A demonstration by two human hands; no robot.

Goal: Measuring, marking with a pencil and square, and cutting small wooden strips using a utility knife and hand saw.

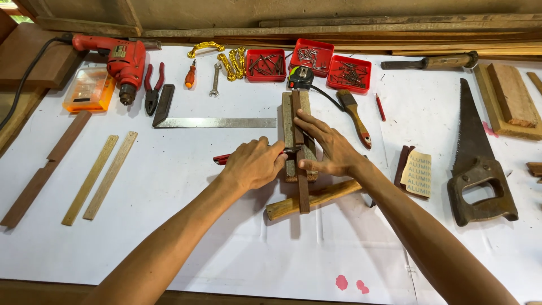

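**marking a dark strip on a crowded workbench**

a wooden workbench covered in white paper (169,186) fills the view, with planks stacked along the back at twelve o'clock. at three o'clock lies a rusty hand saw (477,164), with a sheet of sandpaper (418,174) just beside it. at ten o'clock rests a red power drill (121,59), an orange bit case (89,90) below it, and pliers (152,87) next to that. a steel square (217,122) runs from there toward the centre. three red trays of nails (309,65) sit at twelve o'clock, with a paintbrush (355,117) at one o'clock.

at the centre a narrow dark wood strip (302,186) lies lengthwise on a pale block (289,127), crossing over a round wooden handle (316,197).

the right hand (330,148) is spread flat, fingers pressing the strip down. the left hand (254,164) is closed around a red-handled marking tool (226,158), its tip touching the strip's left edge.

to do this well, i judge the flat hand should keep firm downward pressure close to the tip so the strip cannot rock on the handle beneath, and the tool should stay steady.
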